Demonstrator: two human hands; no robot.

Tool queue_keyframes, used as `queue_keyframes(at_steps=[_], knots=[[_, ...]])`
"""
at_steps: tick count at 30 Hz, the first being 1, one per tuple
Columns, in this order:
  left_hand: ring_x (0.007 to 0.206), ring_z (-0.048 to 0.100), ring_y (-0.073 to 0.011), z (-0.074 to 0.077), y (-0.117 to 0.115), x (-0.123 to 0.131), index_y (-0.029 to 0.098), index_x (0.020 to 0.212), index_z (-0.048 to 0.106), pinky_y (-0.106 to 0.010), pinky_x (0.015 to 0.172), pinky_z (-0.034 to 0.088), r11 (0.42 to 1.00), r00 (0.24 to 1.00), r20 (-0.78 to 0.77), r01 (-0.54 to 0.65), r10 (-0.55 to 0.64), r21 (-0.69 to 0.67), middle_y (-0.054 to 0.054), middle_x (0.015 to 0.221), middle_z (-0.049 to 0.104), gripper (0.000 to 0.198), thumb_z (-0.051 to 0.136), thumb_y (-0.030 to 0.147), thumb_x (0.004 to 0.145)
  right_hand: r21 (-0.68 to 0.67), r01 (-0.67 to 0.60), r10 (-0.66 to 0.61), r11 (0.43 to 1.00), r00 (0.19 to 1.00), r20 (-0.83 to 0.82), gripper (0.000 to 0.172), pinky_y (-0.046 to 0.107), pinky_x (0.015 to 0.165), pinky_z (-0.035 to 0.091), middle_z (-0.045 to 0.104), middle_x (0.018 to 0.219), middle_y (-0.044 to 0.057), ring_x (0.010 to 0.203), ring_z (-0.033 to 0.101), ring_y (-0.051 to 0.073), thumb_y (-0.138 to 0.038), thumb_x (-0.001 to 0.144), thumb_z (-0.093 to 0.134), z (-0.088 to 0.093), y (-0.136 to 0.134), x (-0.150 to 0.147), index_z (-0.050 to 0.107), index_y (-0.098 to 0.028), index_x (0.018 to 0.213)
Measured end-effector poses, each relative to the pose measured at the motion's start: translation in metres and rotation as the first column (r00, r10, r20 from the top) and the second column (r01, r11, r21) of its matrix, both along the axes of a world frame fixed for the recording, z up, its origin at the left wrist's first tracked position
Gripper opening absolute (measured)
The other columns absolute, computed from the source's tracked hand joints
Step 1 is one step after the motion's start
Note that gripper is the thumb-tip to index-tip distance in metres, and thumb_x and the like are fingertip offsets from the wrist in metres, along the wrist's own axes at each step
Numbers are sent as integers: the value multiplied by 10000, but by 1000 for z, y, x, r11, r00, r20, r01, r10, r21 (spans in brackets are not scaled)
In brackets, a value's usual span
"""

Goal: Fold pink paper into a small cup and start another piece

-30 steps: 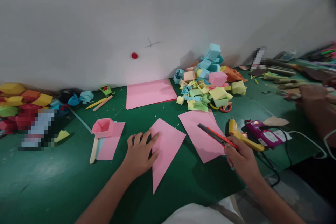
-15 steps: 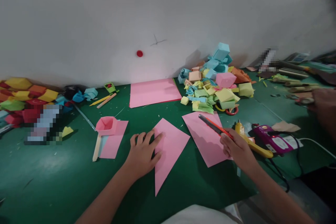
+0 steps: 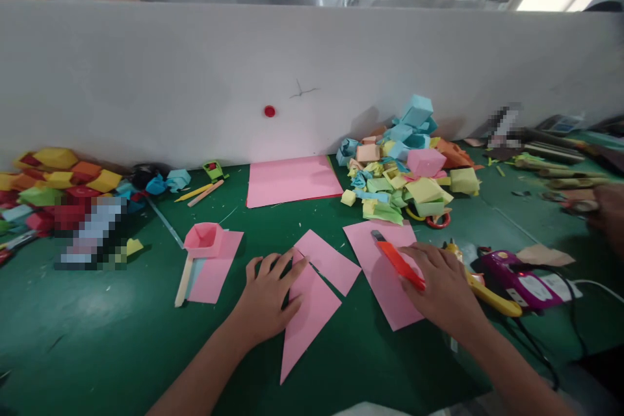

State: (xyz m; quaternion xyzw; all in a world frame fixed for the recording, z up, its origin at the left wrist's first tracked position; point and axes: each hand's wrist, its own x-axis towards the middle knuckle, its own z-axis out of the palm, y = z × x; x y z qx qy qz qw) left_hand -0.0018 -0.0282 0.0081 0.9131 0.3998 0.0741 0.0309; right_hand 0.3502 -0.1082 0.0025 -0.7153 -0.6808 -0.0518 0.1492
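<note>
My left hand (image 3: 270,296) lies with fingers spread at the left side of a cut piece of pink paper, pressing it to the table. A narrow gap divides that paper into a lower triangular piece (image 3: 312,325) and an upper piece (image 3: 329,257); the fingertips rest near the gap's left end. In my right hand (image 3: 436,283) is an orange-red utility knife (image 3: 400,265), its blade end pointing up and left. The knife is over another pink sheet (image 3: 377,286), which lies partly under the right hand.
A pink paper cup (image 3: 203,240) with a wooden stick stands left. Behind lies a pink paper stack (image 3: 292,182). Folded paper shapes (image 3: 394,175) heap at back right. A yellow glue gun (image 3: 492,292) and purple device (image 3: 521,279) sit right. Another person's hand (image 3: 607,208) shows at the edge.
The pink paper under my left hand was whole and is now parted by a gap. My right hand has turned over, showing the knife's broad orange side. The view has shifted slightly.
</note>
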Motion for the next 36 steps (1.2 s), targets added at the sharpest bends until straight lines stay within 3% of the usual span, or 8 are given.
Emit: queue_keyframes(at_steps=[2, 5, 10, 13, 17, 25, 36], knots=[[1304, 406, -353, 0, 1, -2, 354, 1581, 265, -565, 1063, 251, 1000, 1000, -7, 26, -27, -16, -54, 1560, 432, 716, 542, 350, 921, 8, -61, 62, 998, 998, -22, 482, 581, 1029, 394, 588, 1346, 151, 1239, 491, 379, -329, 886, 516, 6, 4, -14, 572, -184, 1342], [1323, 394, -358, 1, 3, -6, 335, 1584, 263, -563, 1073, 243, 997, 997, -21, 72, -73, -37, -56, 1568, 428, 697, 529, 415, 945, -37, -257, 252, 966, 963, -96, 428, 544, 1066, 382, 549, 1435, 123, 1333, 439, 340, -301, 933, 483, 20, 14, -46, 580, -222, 1342], [1330, 391, -355, 2, 5, -11, 300, 1558, 345, -543, 1064, 261, 993, 993, -29, 115, -116, -19, -61, 1545, 461, 675, 562, 426, 931, -187, -564, 545, 804, 825, -148, 544, 510, 1171, 285, 390, 1602, 61, 1465, 304, 293, -260, 982, 408, 25, 38, -100, 404, -228, 1525], [1326, 395, -349, 4, 3, -13, 304, 1523, 409, -546, 1063, 259, 994, 994, -38, 106, -107, -12, -54, 1547, 459, 626, 559, 449, 933, -223, -574, 553, 788, 819, -151, 547, 493, 1183, 273, 396, 1599, 76, 1481, 280, 288, -270, 995, 396, 17, 48, -118, 390, -187, 1536], [1323, 396, -349, 6, 0, -13, 306, 1507, 429, -565, 1063, 244, 997, 996, -51, 79, -80, -20, -52, 1561, 441, 593, 527, 478, 948, -208, -494, 476, 844, 869, -131, 522, 507, 1147, 312, 420, 1583, 91, 1441, 345, 299, -280, 1006, 378, 9, 51, -125, 422, -183, 1517], [1331, 392, -353, 6, -2, -11, 300, 1524, 407, -588, 1079, 225, 997, 997, -40, 63, -65, -49, -65, 1574, 422, 596, 499, 491, 967, -199, -417, 392, 887, 907, -157, 486, 493, 1078, 382, 492, 1525, 101, 1336, 444, 308, -186, 974, 410, 11, 45, -131, 489, -181, 1453], [1292, 429, -349, 2, -1, -13, 289, 1508, 425, -555, 1041, 289, 996, 996, 16, 86, -86, 4, -71, 1554, 442, 600, 542, 477, 951, -120, -359, 321, 926, 913, -250, 626, 462, 1069, 429, 513, 1500, 67, 1324, 482, 272, -22, 849, 431, 5, 36, -119, 507, -243, 1429]])
